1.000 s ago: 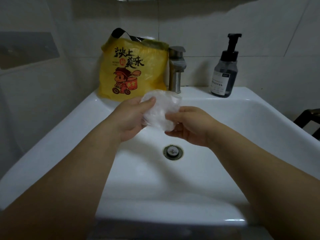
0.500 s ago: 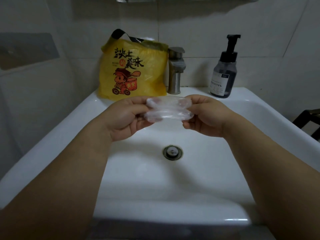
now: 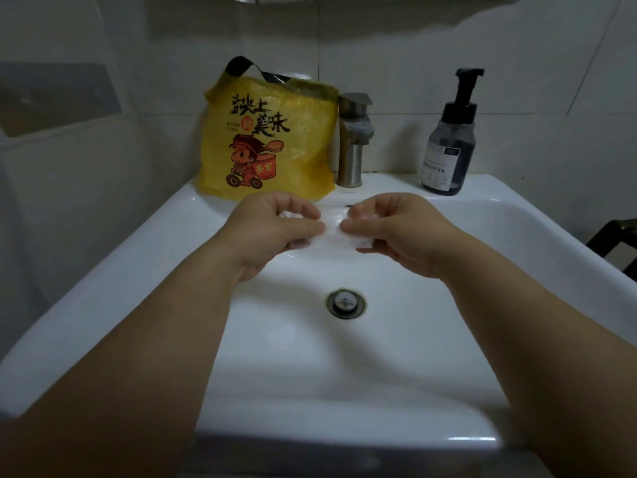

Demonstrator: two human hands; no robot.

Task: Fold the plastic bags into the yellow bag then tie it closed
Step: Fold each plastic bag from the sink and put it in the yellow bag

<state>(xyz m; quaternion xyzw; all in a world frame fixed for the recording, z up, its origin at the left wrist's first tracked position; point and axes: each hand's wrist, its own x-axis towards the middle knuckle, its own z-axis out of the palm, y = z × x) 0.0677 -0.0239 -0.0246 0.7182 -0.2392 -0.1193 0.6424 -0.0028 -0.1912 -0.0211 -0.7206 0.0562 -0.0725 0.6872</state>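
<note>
**Clear bag drawn flat between two hands, yellow bag waiting behind**

The left hand [image 3: 275, 229] and the right hand [image 3: 396, 232] each pinch one end of a thin clear plastic bag [image 3: 336, 233], thumb against curled fingers, so that the film spans the gap between them as a flattened strip. It is held in the air over the bowl of the white ceramic sink [image 3: 103, 288], probably because thin film folds neatly only under tension and no flat dry surface lies close by. The strip looks narrow, which suggests the folding step is under way; how many folds it has I cannot tell.

The yellow printed plastic bag [image 3: 265, 139] with black handles stands upright on the back ledge of the sink, just left of the brushed metal faucet [image 3: 353, 143], its mouth facing up and untied. Placed there, it is straight ahead of the hands and easy to reach. A dark pump soap bottle [image 3: 448, 146] stands on the ledge to the right, well apart. Packing and tying are not yet done.
</note>
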